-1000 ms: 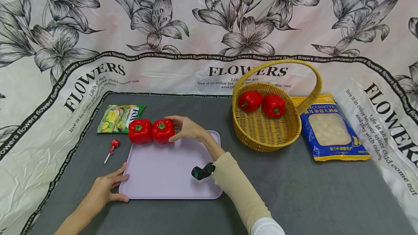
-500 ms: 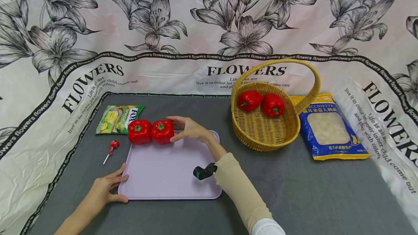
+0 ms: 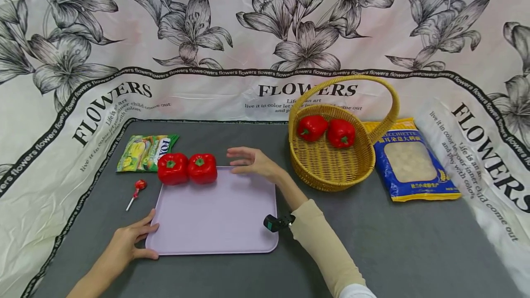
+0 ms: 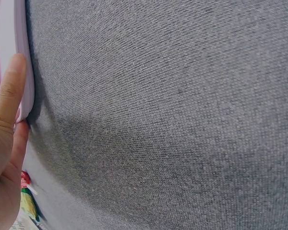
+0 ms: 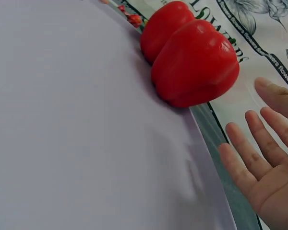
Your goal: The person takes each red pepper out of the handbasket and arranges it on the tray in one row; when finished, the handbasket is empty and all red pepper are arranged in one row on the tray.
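Note:
Two red bell peppers, one on the left (image 3: 172,169) and one on the right (image 3: 202,168), sit side by side at the far left corner of a lilac tray (image 3: 213,224). My right hand (image 3: 256,163) hovers over the tray's far edge, to the right of the peppers, its fingers spread and holding nothing. A gap shows between its fingertips and the nearer pepper (image 5: 197,64) in the right wrist view. My left hand (image 3: 124,245) rests at the tray's near left corner. Its extended thumb (image 4: 13,84) lies along the near rim, while the other fingers touch the left side.
A yellow wicker basket (image 3: 331,169) with two more red peppers (image 3: 341,133) stands right of the tray, beside a blue and yellow pasta bag (image 3: 414,162). A green snack packet (image 3: 142,153) and a red lollipop (image 3: 140,185) lie left. Flowered cloth (image 3: 244,98) hangs behind.
My right hand has let go of the right-hand pepper and moved away to the right, its fingers spreading. The left hand stays at the tray's corner. The view has shifted slightly.

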Available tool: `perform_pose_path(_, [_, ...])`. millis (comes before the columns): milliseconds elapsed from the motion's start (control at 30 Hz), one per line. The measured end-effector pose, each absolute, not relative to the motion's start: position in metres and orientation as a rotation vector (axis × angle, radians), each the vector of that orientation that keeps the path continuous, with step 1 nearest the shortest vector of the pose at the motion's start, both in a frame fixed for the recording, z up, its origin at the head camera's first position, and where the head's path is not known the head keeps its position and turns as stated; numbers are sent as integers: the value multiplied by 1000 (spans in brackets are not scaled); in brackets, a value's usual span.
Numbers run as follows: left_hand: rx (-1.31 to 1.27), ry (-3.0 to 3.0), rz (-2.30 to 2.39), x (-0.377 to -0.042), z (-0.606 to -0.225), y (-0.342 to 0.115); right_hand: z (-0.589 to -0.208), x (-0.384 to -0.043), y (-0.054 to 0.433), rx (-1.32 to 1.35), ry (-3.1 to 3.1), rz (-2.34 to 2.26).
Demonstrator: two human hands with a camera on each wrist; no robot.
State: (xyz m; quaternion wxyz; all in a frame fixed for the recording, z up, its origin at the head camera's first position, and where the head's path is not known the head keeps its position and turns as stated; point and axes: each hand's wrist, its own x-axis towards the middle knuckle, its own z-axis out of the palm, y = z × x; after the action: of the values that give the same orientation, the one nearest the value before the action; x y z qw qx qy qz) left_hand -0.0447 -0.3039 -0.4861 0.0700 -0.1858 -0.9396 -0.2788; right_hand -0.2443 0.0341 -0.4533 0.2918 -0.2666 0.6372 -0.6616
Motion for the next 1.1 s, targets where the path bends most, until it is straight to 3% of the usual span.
perform_pose_path(1100, [-543, -2883, -813, -45, -482, -304, -405, -222, 137, -778, 1874, -1832])
